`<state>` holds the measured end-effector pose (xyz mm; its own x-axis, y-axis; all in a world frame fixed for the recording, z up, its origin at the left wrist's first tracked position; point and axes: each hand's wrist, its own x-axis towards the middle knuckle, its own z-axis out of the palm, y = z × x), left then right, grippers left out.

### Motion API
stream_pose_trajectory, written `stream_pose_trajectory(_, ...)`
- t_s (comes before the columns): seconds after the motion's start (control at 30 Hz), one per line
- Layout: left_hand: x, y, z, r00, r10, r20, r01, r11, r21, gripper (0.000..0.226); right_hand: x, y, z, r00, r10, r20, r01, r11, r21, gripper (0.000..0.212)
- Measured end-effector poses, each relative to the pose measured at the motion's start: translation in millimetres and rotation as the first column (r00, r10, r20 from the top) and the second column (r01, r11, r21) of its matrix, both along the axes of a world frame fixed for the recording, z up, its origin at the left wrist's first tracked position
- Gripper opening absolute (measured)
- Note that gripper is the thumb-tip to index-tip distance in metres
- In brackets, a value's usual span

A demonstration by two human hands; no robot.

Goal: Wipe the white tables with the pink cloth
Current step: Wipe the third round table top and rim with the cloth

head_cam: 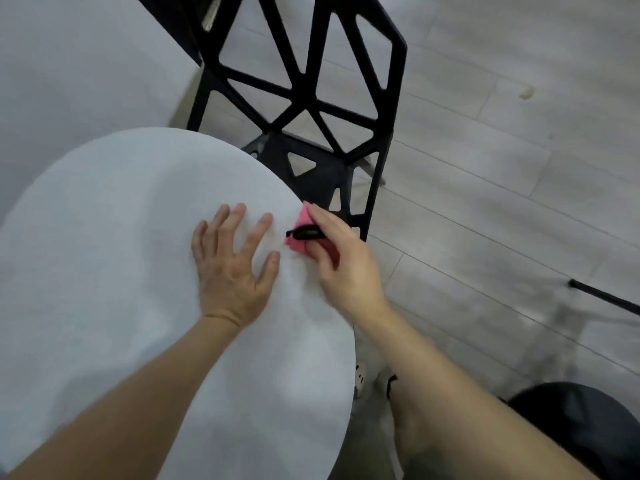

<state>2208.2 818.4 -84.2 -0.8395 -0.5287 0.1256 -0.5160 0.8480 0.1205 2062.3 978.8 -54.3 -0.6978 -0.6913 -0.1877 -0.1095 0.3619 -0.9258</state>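
A round white table (114, 237) fills the lower left of the head view. My left hand (232, 261) lies flat on it with the fingers spread, near the table's right edge. My right hand (341, 261) grips the pink cloth (298, 233) at that right edge, with fingers curled around it. A small black object (306, 233) sits against the cloth between my fingers; what it is I cannot tell. Most of the cloth is hidden under my right hand.
A black chair (311, 98) with a cut-out geometric back stands just beyond the table's right edge. Grey plank floor (502, 168) spreads to the right. A thin black bar (602, 296) lies at far right, and a dark round object (575, 424) at lower right.
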Motion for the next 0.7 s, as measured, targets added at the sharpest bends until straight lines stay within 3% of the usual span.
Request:
stream_pose_trajectory(0.13,-1.3,-1.2,-1.7,1.000,-0.010,-0.016,0.010,1.000,0.005,0.057,-0.7,15.1,1.0,1.000,0.020,0.016,-0.021,0.998,0.051,0.061)
stream_pose_trajectory(0.37,-1.4,-1.1,-0.5,1.000,-0.010,-0.014,0.011,1.000,0.022,0.059,-70.2,-146.8,-4.1,0.953,0.299,-0.052,-0.298,0.954,0.034,0.045)
stream_pose_trajectory(0.6,-1.7,2.1,1.7,1.000,-0.003,-0.013,0.003,0.999,0.042,0.060,-54.6,-44.1,-2.0,0.963,0.268,-0.043,-0.267,0.963,0.022,0.058)
stream_pose_trajectory(0.7,-3.9,3.3,2.3,1.000,0.014,-0.011,-0.013,0.998,0.062,0.060,-59.5,-78.1,1.8,0.962,0.265,-0.058,-0.262,0.963,0.061,0.054)
